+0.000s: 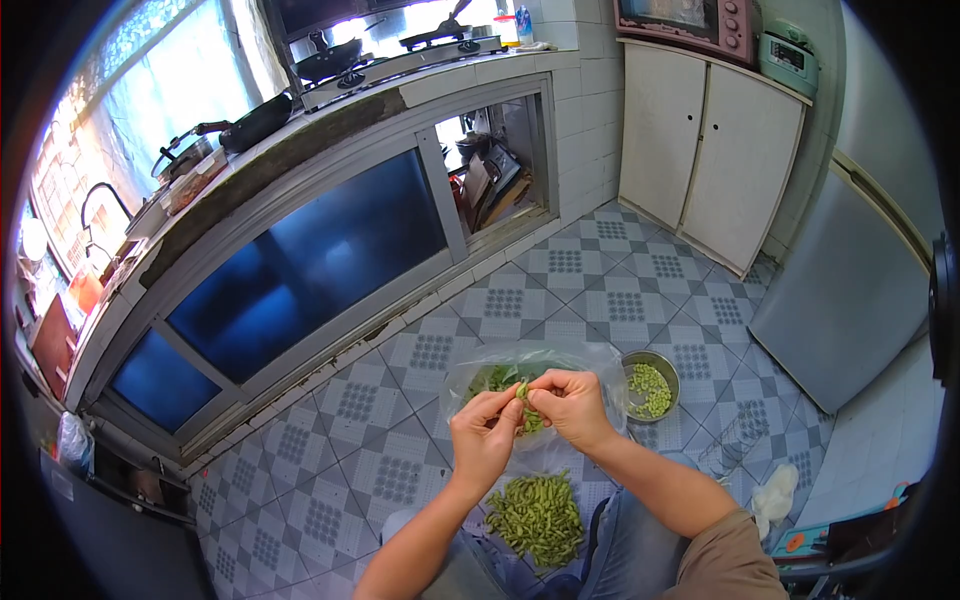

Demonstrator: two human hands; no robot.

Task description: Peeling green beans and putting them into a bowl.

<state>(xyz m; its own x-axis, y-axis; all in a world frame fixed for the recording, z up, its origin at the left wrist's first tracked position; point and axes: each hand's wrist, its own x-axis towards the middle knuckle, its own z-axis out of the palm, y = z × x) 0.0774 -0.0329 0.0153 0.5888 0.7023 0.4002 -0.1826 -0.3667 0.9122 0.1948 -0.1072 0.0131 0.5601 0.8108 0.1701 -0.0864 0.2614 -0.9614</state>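
A green soybean pod (523, 390) is pinched between the fingertips of my left hand (486, 426) and my right hand (574, 409). Both hands are raised over a clear plastic bag (465, 375), which lies spread on the floor with green pods or husks inside, partly hidden by my fingers. Closer to me, a heap of unshelled soybean pods (536, 517) rests on the floor between my legs. To the right of the bag stands a round metal bowl (673, 364), with shelled green beans (649, 391) in it.
A tiled counter with blue sliding doors (315, 259) runs along the left, bearing a gas stove (405, 66) and pans. A white cabinet (664, 127) and a grey refrigerator (832, 285) stand at right. A crumpled white plastic bag (776, 495) lies on the patterned floor.
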